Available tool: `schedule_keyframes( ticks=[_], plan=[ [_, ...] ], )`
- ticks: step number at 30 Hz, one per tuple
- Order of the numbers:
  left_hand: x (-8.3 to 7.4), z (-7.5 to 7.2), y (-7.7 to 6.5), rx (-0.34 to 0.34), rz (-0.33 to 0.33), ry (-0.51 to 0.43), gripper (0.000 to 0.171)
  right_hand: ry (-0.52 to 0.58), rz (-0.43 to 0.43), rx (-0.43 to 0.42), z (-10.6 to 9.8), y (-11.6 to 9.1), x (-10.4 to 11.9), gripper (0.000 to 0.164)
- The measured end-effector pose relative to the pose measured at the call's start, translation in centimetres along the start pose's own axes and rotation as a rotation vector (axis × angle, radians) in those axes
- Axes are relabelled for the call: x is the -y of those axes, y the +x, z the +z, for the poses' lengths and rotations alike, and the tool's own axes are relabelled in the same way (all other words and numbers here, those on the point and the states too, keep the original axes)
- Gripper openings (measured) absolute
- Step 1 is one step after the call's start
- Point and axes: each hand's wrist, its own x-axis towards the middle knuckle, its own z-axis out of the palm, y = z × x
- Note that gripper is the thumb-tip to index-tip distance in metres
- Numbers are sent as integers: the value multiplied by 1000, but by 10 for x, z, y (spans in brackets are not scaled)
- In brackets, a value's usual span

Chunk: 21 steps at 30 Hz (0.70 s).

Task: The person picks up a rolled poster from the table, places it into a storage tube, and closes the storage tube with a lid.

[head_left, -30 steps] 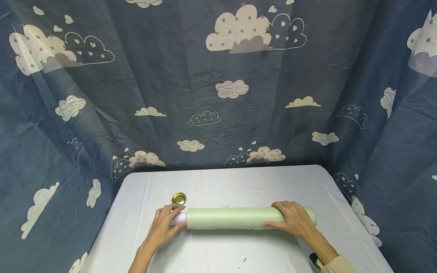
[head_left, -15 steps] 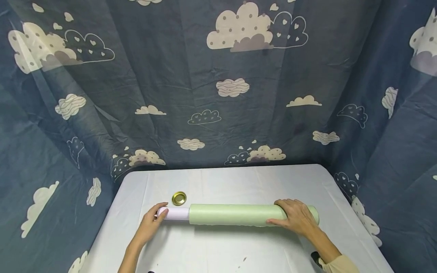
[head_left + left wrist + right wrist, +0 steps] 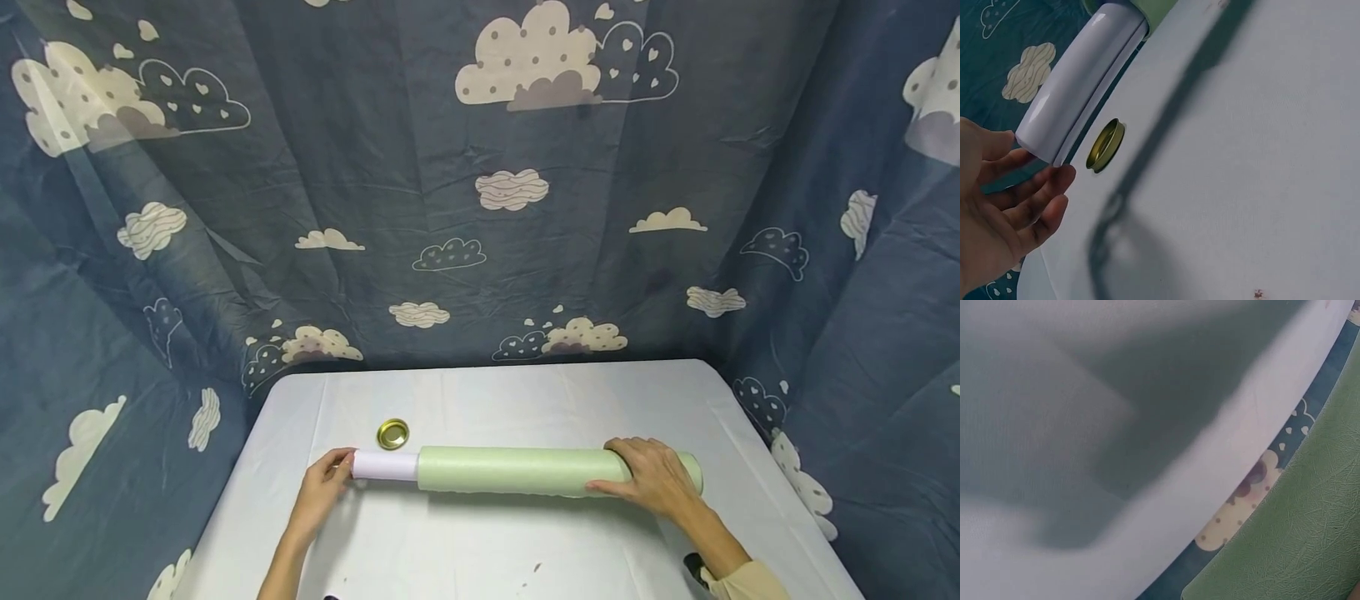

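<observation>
A pale green roll (image 3: 517,472) with a wrinkled, leather-like surface is held level above the white table. From its left end sticks out a narrower lavender roll (image 3: 385,466), with a long seam showing along its side in the left wrist view. My left hand (image 3: 315,496) has its fingertips at the lavender roll's outer end, touching the rim with loosely bent fingers (image 3: 1038,209). My right hand (image 3: 654,477) grips the green roll near its right end, thumb in front and fingers over the top. In the right wrist view the green surface (image 3: 1285,537) shows, while that hand is nearly out of frame.
A shallow gold metal lid (image 3: 393,434) lies on the white tabletop (image 3: 480,550) just behind the lavender roll. Blue cloud-patterned curtains (image 3: 420,167) stand at the back and both sides. A small brown mark (image 3: 537,567) is near the front.
My left hand moved left along the lavender roll, exposing more of it, then slid to its outer end and loosened. The green roll shifted slightly right and away; my right hand kept its grip.
</observation>
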Motion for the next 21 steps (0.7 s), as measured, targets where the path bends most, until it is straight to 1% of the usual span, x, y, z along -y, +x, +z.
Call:
schedule_keyframes(
  ticks=[6, 8, 12, 17, 21],
  plan=[
    [3, 1, 0, 14, -15, -61, 36, 6, -2, 10, 3, 1, -1, 67],
    [3, 2, 0, 16, -30, -59, 35, 7, -2, 17, 4, 1, -2, 67],
    [2, 5, -1, 33, -39, -76, 36, 10, -6, 18, 8, 2, -3, 67],
    [0, 9, 0, 67, -22, -118, 37, 9, -11, 10, 10, 4, -3, 67],
    [0, 12, -1, 91, -6, -116, 40, 9, -10, 7, 10, 5, -3, 68]
  ],
)
